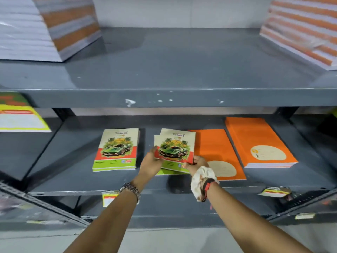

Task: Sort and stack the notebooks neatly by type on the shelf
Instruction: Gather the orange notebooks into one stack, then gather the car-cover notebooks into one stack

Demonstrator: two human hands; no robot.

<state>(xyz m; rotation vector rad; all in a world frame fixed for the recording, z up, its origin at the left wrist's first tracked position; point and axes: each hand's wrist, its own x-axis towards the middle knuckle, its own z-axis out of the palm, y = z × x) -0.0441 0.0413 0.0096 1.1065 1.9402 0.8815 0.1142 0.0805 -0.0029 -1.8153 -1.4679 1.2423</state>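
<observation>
Before me: grey metal shelving unit (164, 99), paint chipped along its front edge; pale wall (173, 11) behind; light grey floor (164, 240) below.

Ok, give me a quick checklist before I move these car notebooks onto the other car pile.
1. Both hands on the held car notebooks: ok, left hand at the left edge, right hand at the lower right corner.
2. Held notebooks squared up: not ok, the covers are fanned and offset.
3. Target car stack tidy: ok, edges look aligned.
4. Path to it free: ok, bare shelf between them.
5. Same type: ok, both show the green car cover.
6. Orange notebook clear of the load: cannot tell, the held ones overlap its left edge.
</observation>
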